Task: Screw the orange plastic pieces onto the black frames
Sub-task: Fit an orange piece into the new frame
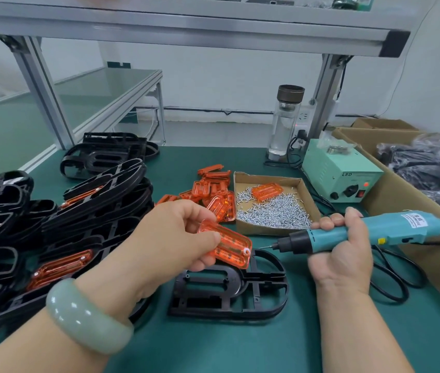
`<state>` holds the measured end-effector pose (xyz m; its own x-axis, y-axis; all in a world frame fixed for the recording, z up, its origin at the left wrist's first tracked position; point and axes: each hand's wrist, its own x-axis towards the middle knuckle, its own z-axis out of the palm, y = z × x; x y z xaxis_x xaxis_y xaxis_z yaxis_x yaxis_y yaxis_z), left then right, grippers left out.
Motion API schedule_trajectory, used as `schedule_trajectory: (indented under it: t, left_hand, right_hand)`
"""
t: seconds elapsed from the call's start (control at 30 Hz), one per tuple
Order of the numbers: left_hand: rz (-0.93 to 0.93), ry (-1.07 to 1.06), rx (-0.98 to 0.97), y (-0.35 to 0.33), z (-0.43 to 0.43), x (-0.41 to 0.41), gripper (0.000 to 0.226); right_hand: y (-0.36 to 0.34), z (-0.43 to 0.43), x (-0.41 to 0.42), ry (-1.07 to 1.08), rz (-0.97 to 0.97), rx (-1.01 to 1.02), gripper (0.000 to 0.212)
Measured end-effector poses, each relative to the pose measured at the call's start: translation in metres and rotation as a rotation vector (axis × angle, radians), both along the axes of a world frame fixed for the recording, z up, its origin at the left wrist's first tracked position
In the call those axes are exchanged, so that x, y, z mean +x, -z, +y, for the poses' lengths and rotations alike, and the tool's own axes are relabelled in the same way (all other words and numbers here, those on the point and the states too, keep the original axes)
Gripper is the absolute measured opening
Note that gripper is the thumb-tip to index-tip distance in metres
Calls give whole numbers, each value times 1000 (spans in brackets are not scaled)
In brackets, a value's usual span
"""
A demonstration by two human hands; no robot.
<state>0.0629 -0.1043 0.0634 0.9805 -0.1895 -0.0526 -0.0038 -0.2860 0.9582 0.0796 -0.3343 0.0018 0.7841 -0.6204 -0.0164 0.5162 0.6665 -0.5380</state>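
My left hand (175, 235) pinches a clear orange plastic piece (233, 246) and holds it just above a black frame (256, 294) lying flat on the green mat. My right hand (342, 251) grips a teal electric screwdriver (369, 231), its bit pointing left toward the orange piece, a short gap away. Loose orange pieces (212, 191) lie in a heap behind my left hand. A shallow cardboard tray (305, 192) holds several small silver screws (275, 211) and one more orange piece (267, 191).
Stacked black frames (97, 208), some with orange pieces fitted, fill the left side. A green power supply box (340, 173) and a glass bottle (284, 122) stand at the back. A large cardboard box (412, 200) with dark bagged items borders the right. The screwdriver's black cable (391, 278) loops on the mat.
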Motion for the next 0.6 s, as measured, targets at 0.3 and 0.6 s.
schedule_trajectory:
  t: [0.3,0.6]
  left_hand:
    - [47,-14,-68,-2,2,-5,22]
    - [136,12,-164,-3,4,-7,22]
  right_hand:
    - [1,0,1,4,10,-17,17]
    - [1,0,0,5,10,-25,18]
